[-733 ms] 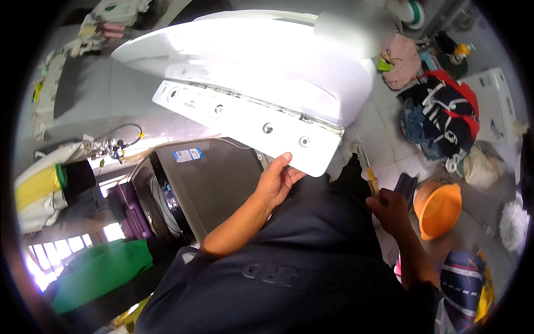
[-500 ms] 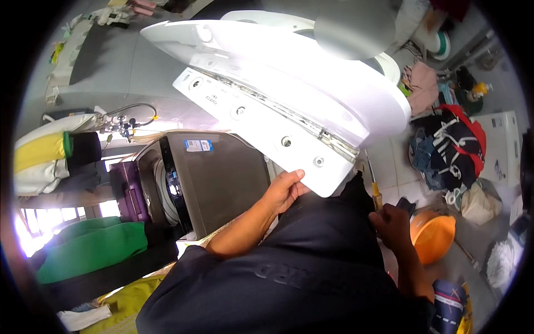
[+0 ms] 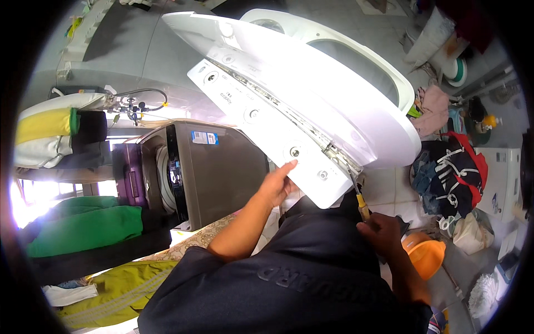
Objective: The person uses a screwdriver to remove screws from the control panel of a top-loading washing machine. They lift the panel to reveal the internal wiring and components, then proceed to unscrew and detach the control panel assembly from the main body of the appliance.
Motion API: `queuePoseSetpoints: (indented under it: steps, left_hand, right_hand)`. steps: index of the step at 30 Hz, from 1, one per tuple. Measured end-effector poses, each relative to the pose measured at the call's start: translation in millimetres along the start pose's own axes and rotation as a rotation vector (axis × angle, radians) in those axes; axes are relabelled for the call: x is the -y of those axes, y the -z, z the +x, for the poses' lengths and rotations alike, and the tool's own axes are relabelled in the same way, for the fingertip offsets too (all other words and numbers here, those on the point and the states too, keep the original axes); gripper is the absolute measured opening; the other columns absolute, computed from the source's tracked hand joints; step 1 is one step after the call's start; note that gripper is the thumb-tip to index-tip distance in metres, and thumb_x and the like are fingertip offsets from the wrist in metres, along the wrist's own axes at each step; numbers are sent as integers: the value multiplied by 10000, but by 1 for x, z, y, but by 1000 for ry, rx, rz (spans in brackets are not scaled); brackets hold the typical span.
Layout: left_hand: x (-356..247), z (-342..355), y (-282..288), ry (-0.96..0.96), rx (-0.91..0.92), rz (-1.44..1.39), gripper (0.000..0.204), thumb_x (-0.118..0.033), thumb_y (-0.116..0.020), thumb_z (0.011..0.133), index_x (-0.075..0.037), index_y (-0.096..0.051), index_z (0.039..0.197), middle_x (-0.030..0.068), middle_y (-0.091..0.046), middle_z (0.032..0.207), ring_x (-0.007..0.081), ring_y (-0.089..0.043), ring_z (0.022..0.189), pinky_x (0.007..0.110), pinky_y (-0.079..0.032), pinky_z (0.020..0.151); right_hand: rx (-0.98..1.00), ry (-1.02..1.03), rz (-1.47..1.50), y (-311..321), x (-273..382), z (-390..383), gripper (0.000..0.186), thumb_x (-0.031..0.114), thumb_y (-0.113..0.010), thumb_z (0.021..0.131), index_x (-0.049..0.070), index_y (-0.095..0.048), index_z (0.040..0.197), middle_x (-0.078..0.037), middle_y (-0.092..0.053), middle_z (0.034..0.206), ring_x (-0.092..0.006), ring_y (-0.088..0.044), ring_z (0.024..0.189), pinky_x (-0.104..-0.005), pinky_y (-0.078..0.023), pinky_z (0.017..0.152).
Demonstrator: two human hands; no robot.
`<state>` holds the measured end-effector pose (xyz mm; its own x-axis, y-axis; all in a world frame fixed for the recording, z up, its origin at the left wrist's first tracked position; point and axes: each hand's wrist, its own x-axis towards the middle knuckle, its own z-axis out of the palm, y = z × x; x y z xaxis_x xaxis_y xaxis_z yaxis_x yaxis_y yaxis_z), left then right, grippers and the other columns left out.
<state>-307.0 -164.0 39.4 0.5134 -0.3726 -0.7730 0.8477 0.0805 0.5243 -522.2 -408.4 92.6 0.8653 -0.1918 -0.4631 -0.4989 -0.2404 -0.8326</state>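
My left hand [image 3: 278,185] grips the near edge of a long white plastic panel [image 3: 272,132], thumb on top beside a screw hole and fingers underneath. Several round recessed holes run along this strip. Behind it rises a curved white cover [image 3: 328,111], with a narrow gap holding metal parts between the two. Closed around a screwdriver [image 3: 362,207] with a yellowish handle is my right hand [image 3: 384,232]. The shaft reaches up to the right end of that gap; whether the tip touches anything is hard to see. Farther back is a white frame [image 3: 401,92] with a dark window.
A dark grey front-load washing machine [image 3: 222,172] stands left of the panel. Clothes, among them a green garment [image 3: 89,228], hang at the far left. To the right are an orange bowl-shaped container [image 3: 425,257], a heap of dark and red clothes [image 3: 453,175] and a white box [image 3: 499,178].
The screwdriver has moved up and left, bringing its shaft to the panel's right end. The panel sits slightly lower and further right in view; my left thumb is now closer to a hole.
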Motion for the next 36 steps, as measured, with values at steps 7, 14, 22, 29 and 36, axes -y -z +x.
queuePoseSetpoints:
  steps: [7,14,22,29,36]
  left_hand:
    - [-97,41,28,-288,-339,48,497,-406,-607,916,-41,-542,1246,94,-626,1156,206,-620,1020,356,-550,797]
    - [-167,88,86,-361,-328,-85,584,-454,-675,837,-51,-547,1240,107,-609,1151,248,-584,1066,429,-508,882]
    - [-180,102,99,-418,-288,-12,577,-448,-698,806,-62,-568,1215,72,-637,1128,187,-626,999,348,-542,827]
    - [-181,101,102,-420,-277,18,546,-455,-699,800,-54,-597,1156,65,-666,1031,142,-656,886,292,-558,729]
    - [-186,99,97,-414,-331,91,560,-503,-717,760,-55,-630,1085,26,-654,903,97,-605,699,225,-532,602]
  right_hand:
    - [25,-7,-7,-8,3,7,315,287,-742,807,15,-606,728,-93,-596,623,-156,-549,574,-304,-438,561]
    - [-45,20,14,-24,12,23,327,304,-727,826,18,-606,724,-90,-595,618,-151,-548,575,-309,-440,561]
    - [-79,-17,74,-71,20,42,375,323,-714,838,6,-571,697,-84,-567,596,-146,-502,544,-318,-419,532]
    - [-214,-17,76,-86,29,39,345,277,-693,852,2,-565,688,-63,-537,572,-121,-469,530,-307,-398,513]
    - [-288,-89,181,-92,24,36,396,250,-687,857,20,-464,625,-13,-418,533,-89,-373,527,-294,-328,481]
